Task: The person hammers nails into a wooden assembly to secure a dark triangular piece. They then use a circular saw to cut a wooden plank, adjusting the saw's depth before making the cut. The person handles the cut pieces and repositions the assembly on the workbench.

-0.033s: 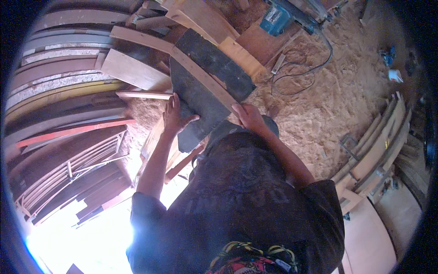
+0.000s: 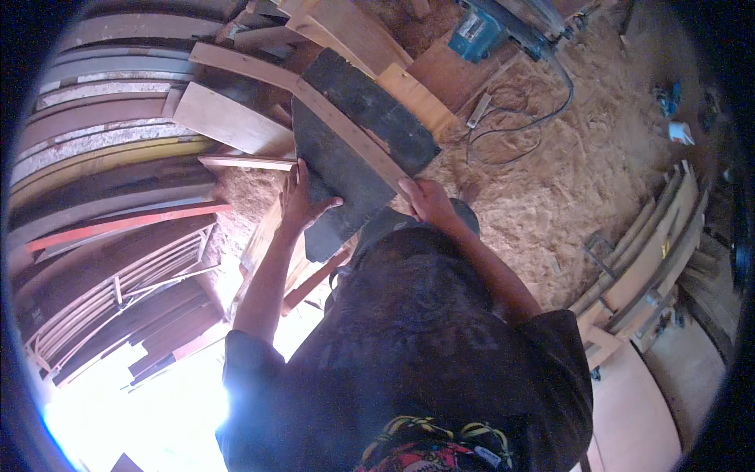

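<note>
A long narrow wooden strip (image 2: 344, 118) lies diagonally across a dark flat board (image 2: 336, 171), which shows on both sides of it. My right hand (image 2: 431, 200) is closed round the strip's near end, thumb on top. At the board's left edge rests my left hand (image 2: 303, 203), its fingers stretched out and its thumb spread over the dark surface. The strip's far end reaches past the board toward the stacked wood at upper left.
A blue power tool (image 2: 477, 35) with a dark cord (image 2: 568, 90) sits at upper right. Sawdust (image 2: 535, 212) covers the floor. Stacked planks (image 2: 118, 110) fill the left side. Curved wooden pieces (image 2: 649, 248) stand at right, and a pale panel (image 2: 232, 119) lies beside the board.
</note>
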The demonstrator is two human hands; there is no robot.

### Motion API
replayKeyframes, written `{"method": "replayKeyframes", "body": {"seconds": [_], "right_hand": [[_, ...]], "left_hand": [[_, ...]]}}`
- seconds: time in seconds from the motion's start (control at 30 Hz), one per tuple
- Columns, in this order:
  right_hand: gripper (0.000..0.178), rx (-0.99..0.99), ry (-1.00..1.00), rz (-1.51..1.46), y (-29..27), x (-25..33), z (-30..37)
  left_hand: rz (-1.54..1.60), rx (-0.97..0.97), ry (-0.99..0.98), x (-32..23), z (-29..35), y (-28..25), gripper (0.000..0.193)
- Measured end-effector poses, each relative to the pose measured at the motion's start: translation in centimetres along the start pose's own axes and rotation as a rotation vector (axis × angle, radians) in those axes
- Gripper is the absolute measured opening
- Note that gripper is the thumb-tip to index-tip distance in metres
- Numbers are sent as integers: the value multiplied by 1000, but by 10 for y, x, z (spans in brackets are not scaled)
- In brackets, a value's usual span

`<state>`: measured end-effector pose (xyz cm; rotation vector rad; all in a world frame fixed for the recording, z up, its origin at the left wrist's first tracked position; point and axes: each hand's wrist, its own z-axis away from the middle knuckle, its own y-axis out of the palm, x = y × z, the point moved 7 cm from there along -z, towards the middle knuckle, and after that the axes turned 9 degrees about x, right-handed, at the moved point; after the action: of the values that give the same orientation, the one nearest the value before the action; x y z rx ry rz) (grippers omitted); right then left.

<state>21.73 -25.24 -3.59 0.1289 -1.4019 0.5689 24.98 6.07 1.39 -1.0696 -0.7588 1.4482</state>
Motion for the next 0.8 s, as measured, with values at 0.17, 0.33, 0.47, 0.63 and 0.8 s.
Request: {"method": "replayKeyframes", "body": {"seconds": [0.17,0.33,0.47,0.63,0.8], "right_hand": [[59,73,113,-82,1,-7,-12],[55,120,290,-236,7,-13,-12],[51,162,431,-288,2,-15,-6],[44,76,192,146,-26,-11,-7],[24,12,87,193,-120,-28,8]], "left_hand": [[-38,69,-112,-6,-11,2,160],[90,81,-159,1,-7,9,171],[110,217,-277,-20,-11,-1,168],[117,239,-328,-19,-11,-3,168],[107,202,-311,-14,-10,3,166]]}}
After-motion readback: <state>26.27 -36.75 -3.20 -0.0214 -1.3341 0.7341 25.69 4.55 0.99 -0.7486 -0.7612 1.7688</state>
